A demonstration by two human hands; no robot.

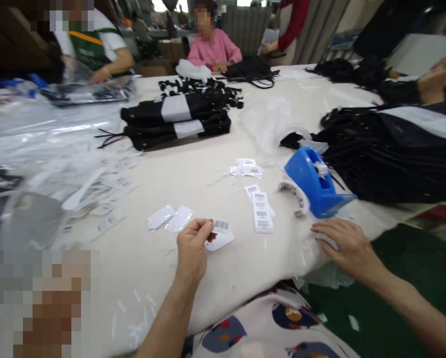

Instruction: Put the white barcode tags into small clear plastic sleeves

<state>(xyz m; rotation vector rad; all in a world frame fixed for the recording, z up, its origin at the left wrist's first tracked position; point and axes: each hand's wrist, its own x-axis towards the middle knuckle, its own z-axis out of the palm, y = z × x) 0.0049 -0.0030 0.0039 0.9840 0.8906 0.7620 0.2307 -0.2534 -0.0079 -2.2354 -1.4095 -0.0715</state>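
Taking the left hand as the clock's centre, with twelve pointing away across the counter: the left hand pinches a barcoded tag at its edge, and the tag sticks out toward three o'clock. Gripped that way, most of its face stays uncovered, probably so the printing can be seen and worked on.

Further out at three, the right hand is spread, thumb apart from the fingers, by some clear plastic near the counter's edge; whether it touches that plastic I cannot tell.

Two white tags lie side by side at eleven, presumably set apart from the small tag pile at one to keep the groups from mixing. Barcode sticker strips lie at two, print up, between the hands, which suits easy reach. Beyond them, also toward two, stand a curled label strip and a blue tape dispenser, just past the right hand's fingers.

Black bundles at twelve and a black pile far out at two seem placed to leave working room.
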